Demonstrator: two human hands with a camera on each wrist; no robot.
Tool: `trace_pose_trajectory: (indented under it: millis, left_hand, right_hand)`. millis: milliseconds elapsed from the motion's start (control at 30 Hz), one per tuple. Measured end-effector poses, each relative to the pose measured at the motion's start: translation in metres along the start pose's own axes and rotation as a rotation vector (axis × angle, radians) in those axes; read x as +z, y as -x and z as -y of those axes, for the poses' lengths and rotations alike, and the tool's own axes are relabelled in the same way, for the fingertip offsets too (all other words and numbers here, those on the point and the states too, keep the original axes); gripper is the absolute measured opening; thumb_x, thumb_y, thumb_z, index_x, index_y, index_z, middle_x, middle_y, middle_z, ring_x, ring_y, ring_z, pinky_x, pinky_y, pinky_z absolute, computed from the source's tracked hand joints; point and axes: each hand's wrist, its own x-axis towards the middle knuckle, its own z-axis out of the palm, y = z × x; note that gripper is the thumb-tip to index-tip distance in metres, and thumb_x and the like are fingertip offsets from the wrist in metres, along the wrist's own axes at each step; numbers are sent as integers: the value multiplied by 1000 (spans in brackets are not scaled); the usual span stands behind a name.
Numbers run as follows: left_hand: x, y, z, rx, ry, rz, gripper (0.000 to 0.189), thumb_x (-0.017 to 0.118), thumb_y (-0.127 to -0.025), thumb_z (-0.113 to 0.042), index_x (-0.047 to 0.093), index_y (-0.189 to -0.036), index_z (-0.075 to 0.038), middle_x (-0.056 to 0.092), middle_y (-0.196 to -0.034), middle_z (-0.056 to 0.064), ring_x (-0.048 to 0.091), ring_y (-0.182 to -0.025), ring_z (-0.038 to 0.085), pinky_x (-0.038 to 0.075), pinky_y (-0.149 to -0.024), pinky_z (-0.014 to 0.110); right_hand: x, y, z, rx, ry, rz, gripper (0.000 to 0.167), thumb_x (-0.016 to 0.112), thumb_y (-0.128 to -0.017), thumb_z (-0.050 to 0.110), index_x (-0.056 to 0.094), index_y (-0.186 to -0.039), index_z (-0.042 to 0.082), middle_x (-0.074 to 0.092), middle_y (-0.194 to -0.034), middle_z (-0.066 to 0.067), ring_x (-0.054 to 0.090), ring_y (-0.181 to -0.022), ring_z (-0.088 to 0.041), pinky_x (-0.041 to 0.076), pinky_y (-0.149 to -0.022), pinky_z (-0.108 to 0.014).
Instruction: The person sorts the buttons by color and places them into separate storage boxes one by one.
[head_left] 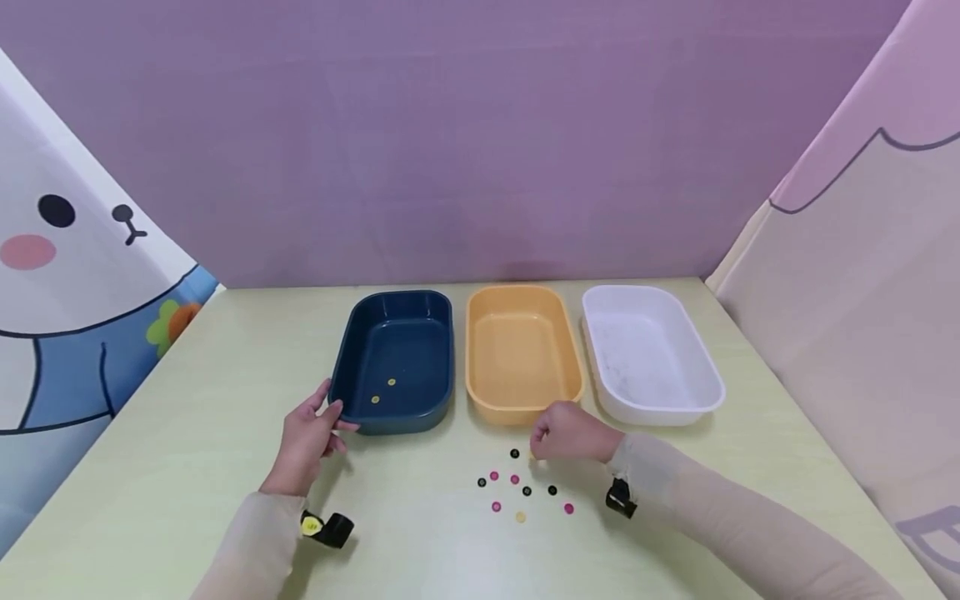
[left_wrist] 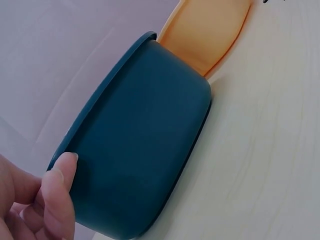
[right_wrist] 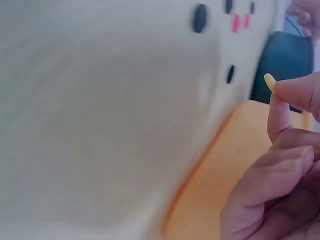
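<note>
A small yellow button (right_wrist: 270,83) is pinched between thumb and index finger of my right hand (head_left: 573,432), just in front of the orange tray (head_left: 522,414). My left hand (head_left: 303,442) grips the near left corner of the dark blue tray (head_left: 405,423); in the left wrist view fingertips (left_wrist: 65,167) touch its outer wall. Two yellow buttons (head_left: 392,382) lie inside that tray. On the table below my right hand are several loose buttons: black ones (head_left: 527,492), magenta ones (head_left: 497,507) and a yellow one (head_left: 521,517).
To the right of the orange tray stands a white tray (head_left: 656,414), making a row of three. A purple cloth (head_left: 465,142) hangs behind the pale table (head_left: 225,450). Printed cloths flank the table on the left (head_left: 67,275) and right (head_left: 862,317).
</note>
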Motion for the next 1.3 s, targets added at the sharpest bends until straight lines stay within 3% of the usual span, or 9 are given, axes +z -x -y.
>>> trace_pose_trajectory:
  millis: [167,300,567,800,900,1100,1300]
  left_hand:
    - [-2,2,3,-1,-9,-14,56,39,-104,-14,14,-154,-12,65,-62,-11,51,-41,8,32,-46,21]
    - [-4,2,4,-5,-9,-23,56,39,-104,-15,14,-154,-12,66,-63,-10,51,-41,8,32,-46,21]
    - [-1,2,6,-2,34,-25,56,40,-103,-13,15,-154,-10,64,-58,-12,52,-39,7,33,-44,20]
    - [-1,1,5,6,25,-36,56,41,-103,-12,17,-154,-9,64,-59,-10,51,-38,8,31,-43,20]
    - [-2,1,4,13,20,-42,56,41,-103,-12,17,-154,-9,65,-59,-9,51,-38,8,31,-43,20]
    - [1,-1,2,30,20,-40,56,41,-102,-11,18,-153,-8,64,-58,-9,51,-37,8,31,-42,19]
    - [5,-2,3,48,28,-39,55,41,-102,-10,20,-153,-6,64,-57,-9,50,-37,8,31,-42,19]
  right_hand:
    - [-7,-4,12,-30,-39,7,7,65,-75,3,72,-75,1,65,-67,4,49,-55,-5,43,-57,-21]
    - [-11,-10,25,-62,-4,2,7,65,-75,3,71,-73,0,63,-66,5,47,-55,-4,42,-59,-21]
    - [-19,-28,51,-34,61,-6,12,65,-76,1,69,-65,0,58,-58,6,43,-51,-4,40,-59,-20]
    - [-22,-57,64,51,0,-51,32,64,-78,0,51,-50,7,33,-46,7,30,-45,-8,30,-54,-22]
    - [-25,-72,69,68,-12,-51,37,64,-79,0,46,-49,10,31,-46,6,28,-44,-8,30,-53,-23]
    - [-34,-103,80,101,-6,-30,30,64,-80,3,52,-53,8,32,-48,6,29,-43,-7,28,-47,-22]
    - [-34,-127,86,126,17,-8,44,65,-83,6,41,-47,13,27,-48,5,24,-40,-9,25,-41,-23]
